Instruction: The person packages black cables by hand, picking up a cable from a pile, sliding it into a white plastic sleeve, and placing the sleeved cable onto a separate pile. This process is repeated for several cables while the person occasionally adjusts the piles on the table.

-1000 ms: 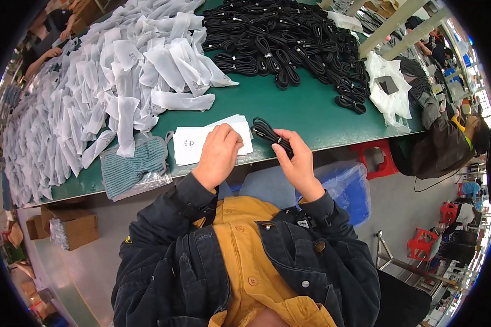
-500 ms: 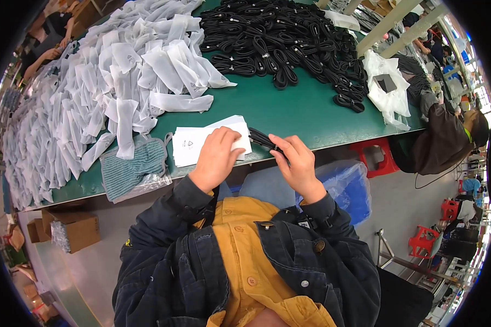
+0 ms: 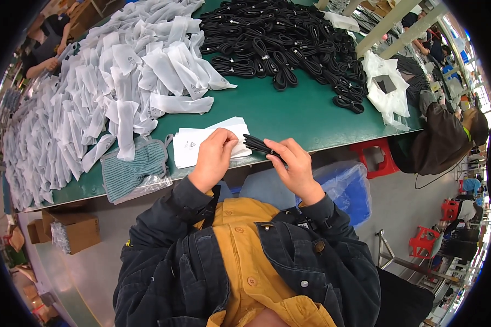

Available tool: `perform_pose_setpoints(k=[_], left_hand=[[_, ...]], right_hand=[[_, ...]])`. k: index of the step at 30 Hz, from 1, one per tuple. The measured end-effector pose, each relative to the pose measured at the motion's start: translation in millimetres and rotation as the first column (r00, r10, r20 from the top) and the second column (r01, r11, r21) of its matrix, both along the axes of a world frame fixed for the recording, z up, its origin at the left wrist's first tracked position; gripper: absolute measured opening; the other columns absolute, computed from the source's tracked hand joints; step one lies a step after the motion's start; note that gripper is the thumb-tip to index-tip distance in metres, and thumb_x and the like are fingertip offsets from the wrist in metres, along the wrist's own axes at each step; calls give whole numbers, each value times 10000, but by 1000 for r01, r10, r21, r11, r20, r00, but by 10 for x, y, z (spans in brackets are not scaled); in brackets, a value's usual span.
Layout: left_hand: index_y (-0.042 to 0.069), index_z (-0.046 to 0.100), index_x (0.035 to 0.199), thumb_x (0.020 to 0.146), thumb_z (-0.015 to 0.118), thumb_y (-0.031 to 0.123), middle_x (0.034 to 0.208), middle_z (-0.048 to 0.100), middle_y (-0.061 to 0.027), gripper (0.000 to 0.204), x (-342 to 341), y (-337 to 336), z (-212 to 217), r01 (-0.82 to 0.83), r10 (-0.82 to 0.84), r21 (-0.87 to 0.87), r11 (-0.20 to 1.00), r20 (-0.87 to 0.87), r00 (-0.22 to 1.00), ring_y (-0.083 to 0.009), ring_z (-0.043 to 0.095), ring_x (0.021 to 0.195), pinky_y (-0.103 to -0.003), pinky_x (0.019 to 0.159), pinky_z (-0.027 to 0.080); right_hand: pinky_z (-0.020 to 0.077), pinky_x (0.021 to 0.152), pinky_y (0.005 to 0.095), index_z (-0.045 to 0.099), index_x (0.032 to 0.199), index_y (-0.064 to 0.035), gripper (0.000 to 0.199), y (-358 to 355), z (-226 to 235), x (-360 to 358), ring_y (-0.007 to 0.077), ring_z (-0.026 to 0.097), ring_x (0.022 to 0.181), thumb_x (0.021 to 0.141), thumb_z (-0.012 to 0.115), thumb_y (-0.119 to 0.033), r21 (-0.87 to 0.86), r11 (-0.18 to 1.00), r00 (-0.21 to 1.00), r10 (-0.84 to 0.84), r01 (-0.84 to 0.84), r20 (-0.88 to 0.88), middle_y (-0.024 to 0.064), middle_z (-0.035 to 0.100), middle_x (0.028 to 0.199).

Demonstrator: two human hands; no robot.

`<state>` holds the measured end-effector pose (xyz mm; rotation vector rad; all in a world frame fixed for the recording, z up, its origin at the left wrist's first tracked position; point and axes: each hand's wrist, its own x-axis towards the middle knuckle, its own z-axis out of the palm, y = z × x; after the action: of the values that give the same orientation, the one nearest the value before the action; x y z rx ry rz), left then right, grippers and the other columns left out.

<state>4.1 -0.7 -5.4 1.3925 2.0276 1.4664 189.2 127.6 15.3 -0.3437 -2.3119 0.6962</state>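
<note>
One black cable bundle (image 3: pixel 260 145) — pinched by the right hand (image 3: pixel 295 168); left hand (image 3: pixel 214 157) over white bags (image 3: pixel 185 148) — its grip unclear.

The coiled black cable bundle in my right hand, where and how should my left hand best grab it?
Probably take the coiled black cable bundle near its free left end, bringing your left hand in from the left. Its long, narrow loops stick out leftward from your right hand, which covers the other end, so the exposed part looks easiest to pinch.
</note>
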Motion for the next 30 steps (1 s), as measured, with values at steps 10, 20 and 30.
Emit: perform_pose_setpoints(k=[10,20,30], left_hand=[[-30,594,908,882,641,-51,920,591,-99,57,42,-22,130,27,-22,157,987,-33,999,-186,559,750,-277,672,464],[-21,615,918,876,643,-49,935,583,-96,57,80,-59,196,108,-97,169,980,-67,993,-195,568,767,-287,685,473],[-9,623,918,832,651,-76,951,584,-114,112,-50,-94,247,131,-113,158,979,-118,987,-254,595,804,-314,698,488]], right_hand=[[386,526,243,655,1194,-19,280,136,137,56,119,490,574,961,638,-174,-814,580,949,268,-19,168,52,595,797],[321,475,215,599,1186,52,303,146,-65,104,59,389,496,1025,551,-201,-962,-270,962,270,49,-27,72,612,815],[302,467,221,498,1253,87,348,9,-37,59,48,335,446,1046,468,-191,-724,-683,963,117,-98,-241,56,561,825]])
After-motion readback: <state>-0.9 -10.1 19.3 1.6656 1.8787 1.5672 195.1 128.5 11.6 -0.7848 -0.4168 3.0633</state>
